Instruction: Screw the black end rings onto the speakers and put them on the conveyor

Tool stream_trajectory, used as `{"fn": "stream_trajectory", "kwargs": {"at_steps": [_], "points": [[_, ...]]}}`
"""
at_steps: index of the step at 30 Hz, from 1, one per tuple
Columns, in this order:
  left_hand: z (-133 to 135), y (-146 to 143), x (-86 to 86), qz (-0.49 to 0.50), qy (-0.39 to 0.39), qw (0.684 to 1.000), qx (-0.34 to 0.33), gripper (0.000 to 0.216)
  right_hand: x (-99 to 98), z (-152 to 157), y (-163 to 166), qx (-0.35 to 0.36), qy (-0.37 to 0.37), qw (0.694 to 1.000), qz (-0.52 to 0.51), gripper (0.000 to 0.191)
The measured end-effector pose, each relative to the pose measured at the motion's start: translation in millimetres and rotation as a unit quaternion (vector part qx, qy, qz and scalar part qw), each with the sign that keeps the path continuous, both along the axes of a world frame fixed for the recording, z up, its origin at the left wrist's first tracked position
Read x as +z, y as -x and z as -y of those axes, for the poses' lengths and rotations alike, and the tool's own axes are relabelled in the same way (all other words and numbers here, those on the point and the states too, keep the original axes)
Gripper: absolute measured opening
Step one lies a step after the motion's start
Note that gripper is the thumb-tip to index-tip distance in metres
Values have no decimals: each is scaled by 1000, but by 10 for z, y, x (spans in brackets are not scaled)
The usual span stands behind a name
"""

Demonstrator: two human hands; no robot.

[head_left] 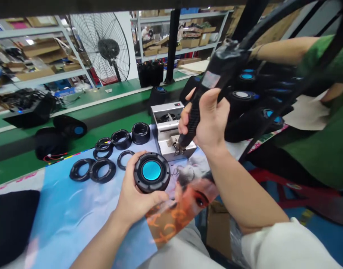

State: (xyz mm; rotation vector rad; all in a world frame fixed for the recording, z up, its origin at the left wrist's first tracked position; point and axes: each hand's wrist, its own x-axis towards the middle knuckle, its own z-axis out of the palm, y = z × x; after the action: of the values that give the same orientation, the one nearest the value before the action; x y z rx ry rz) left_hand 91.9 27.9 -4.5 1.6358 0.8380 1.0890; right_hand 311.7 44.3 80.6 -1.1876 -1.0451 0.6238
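Though near speaker [151, 170] — rings [141, 139], machine [165, 136].

Rings [141, 140] left of and behind the speaker [151, 171], machine [166, 136] behind it, fan [108, 48] between shelves [25, 33] at the back

speaker [151, 170]: black, cyan | screwdriver [222, 66]: black | rings [140, 139]: black | machine [163, 138]: silver | bench [9, 162]: green

No readable text, pale label [211, 80] on black tool [195, 114], blurred
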Motion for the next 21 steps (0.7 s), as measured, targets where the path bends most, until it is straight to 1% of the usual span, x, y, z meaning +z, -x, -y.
{"fn": "stream_trajectory", "kwargs": {"at_steps": [2, 4, 8, 10, 12, 13, 15, 16, 17, 19, 21], "points": [[25, 5, 16, -2, 2, 1000, 6, 99, -49, -32, -11, -5, 15, 1000, 22, 80], [47, 3, 36, -11, -5, 1000, 20, 93, -90, -58, -28, 3, 15, 999, 33, 77], [72, -36, 51, -14, -20, 999, 48, 81, -135, -80, -49, 23, -12, 1000, 9, 69], [81, -57, 47, -6, -21, 998, 55, 77, -119, -55, -34, 43, -7, 999, -6, 68], [84, -69, 45, -3, -20, 998, 57, 75, -53, 6, -5, 62, -1, 998, -26, 66], [85, -70, 46, -3, -22, 998, 57, 75, 1, 46, 6, 63, -13, 997, -36, 63], [83, -69, 50, -7, -30, 998, 54, 75, 131, 125, 5, 46, -50, 997, -43, 59], [81, -66, 53, -10, -34, 998, 53, 75, 196, 153, -13, 36, -57, 997, -29, 60], [80, -64, 55, -12, -37, 998, 53, 75, 251, 166, -41, 33, -47, 998, -2, 63], [81, -63, 53, -12, -40, 998, 52, 74, 311, 141, -115, 45, 11, 997, 67, 75], [84, -68, 42, -7, -47, 998, 52, 73, 293, 58, -174, 61, 49, 991, 111, 79]]}}
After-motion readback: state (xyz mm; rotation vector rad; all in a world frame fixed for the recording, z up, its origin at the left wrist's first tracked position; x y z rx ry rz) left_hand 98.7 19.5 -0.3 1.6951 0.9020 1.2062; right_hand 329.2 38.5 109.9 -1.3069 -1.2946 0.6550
